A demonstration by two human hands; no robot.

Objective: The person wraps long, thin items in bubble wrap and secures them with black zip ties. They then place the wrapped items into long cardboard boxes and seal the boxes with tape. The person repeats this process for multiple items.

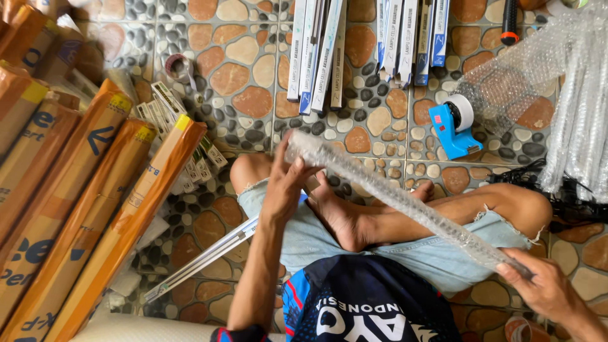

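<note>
Both hands grip a long bubble-wrapped tube (405, 199): left hand (286, 183) closed around its upper end, right hand (543, 285) its lower end, near the blue tape dispenser (451, 126).

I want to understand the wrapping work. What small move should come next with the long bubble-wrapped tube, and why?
Probably reach for the blue tape dispenser. The bubble-wrapped tube is held at both ends by the left hand and right hand, and no tape shows on it.

Open pebble-tile floor (240, 76) lies ahead between the knees and the row of long narrow boxes (316, 50). Brown paper-wrapped tubes (76, 209) crowd the left side. A blue tape dispenser (451, 125) and heaped bubble wrap (557, 82) block the right.
</note>
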